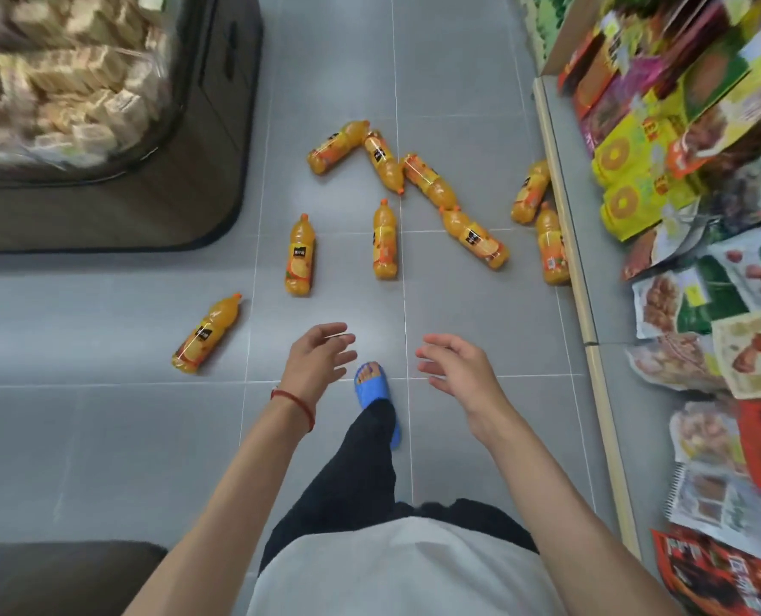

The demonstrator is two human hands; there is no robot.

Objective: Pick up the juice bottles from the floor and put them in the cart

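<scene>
While left hand [321, 355] and right hand [454, 362] hover empty | juice bottles [385, 242] lie beyond

**Red cord, pale top, one blue slide**

The person wore a pale, near-white top [392, 566], plain and unmarked where it filled the lower middle of the head view. Below it came black trousers [356, 473] of loose, matte cloth, with one leg showing down to the ankle. On that foot sat a bright blue slide sandal [376, 393], moulded in one piece, with a broad strap over the instep and an open front where the toes showed. A thin red cord bracelet [294, 400] circled the left wrist. The left grip [321, 353] and right grip [454, 362] were bare, and so were both forearms; any sleeves lay out of sight.
</scene>
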